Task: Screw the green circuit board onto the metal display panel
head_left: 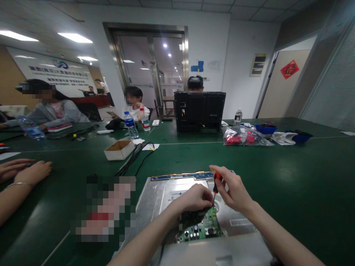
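A red and black screwdriver [216, 181] stands nearly upright in my right hand [232, 187], its handle between thumb and fingers. The shaft points down to the upper edge of a green circuit board [206, 225]. My left hand [195, 197] is closed beside the shaft's lower end, fingertips pinched near the tip; what they hold, if anything, is hidden. The board sits on a silver metal panel [155, 203], partly under my left hand's shadow. Along the panel's far edge runs a narrow blue circuit strip [180, 176]. A white barcode label [240, 222] lies right of the board.
Black cables [133, 159] and an open cardboard box [119, 150] lie beyond the panel on the green table [305, 177]. A black monitor housing [199, 112] stands farther back. Another person's hands [30, 173] rest at left. Bottles [130, 125], a plastic bag [246, 136] and blue trays [266, 128] are across.
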{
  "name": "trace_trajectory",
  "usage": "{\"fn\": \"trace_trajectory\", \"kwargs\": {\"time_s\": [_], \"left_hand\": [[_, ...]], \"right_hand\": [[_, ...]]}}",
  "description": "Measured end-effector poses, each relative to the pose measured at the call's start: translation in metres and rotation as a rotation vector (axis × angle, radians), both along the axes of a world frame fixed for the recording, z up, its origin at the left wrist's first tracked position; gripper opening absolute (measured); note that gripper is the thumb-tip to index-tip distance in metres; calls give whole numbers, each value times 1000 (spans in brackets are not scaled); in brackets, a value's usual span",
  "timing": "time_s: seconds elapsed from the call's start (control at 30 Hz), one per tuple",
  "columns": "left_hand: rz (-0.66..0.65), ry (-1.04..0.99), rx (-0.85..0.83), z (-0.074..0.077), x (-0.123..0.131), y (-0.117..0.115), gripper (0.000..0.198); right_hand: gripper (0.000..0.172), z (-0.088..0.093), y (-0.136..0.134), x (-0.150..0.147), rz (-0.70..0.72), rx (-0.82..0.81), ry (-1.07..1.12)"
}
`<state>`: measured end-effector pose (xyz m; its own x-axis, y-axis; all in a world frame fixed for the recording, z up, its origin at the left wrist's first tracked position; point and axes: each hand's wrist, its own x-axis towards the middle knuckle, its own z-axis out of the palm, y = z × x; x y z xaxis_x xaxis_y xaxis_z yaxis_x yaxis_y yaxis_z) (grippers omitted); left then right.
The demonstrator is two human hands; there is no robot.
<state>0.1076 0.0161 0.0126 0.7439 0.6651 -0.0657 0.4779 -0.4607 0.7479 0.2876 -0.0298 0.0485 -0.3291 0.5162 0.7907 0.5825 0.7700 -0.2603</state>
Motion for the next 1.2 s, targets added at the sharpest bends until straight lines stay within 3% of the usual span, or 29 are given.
{"fn": "trace_trajectory", "kwargs": {"time_s": [0.3, 0.6, 0.93, 1.2], "left_hand": [[-3, 8, 5, 0, 0, 1, 13], [-2, 12, -3, 1, 0, 0, 15], [-2, 22, 2, -1, -1, 1, 15], [-2, 16, -4, -1, 0, 1, 14]], "right_hand": [[25, -9, 6, 1, -29, 83, -29], [40, -1, -2, 0, 3, 4, -28], [12, -9, 7, 0, -73, 84, -23], [33, 0, -1, 1, -15, 12, -41]]}}
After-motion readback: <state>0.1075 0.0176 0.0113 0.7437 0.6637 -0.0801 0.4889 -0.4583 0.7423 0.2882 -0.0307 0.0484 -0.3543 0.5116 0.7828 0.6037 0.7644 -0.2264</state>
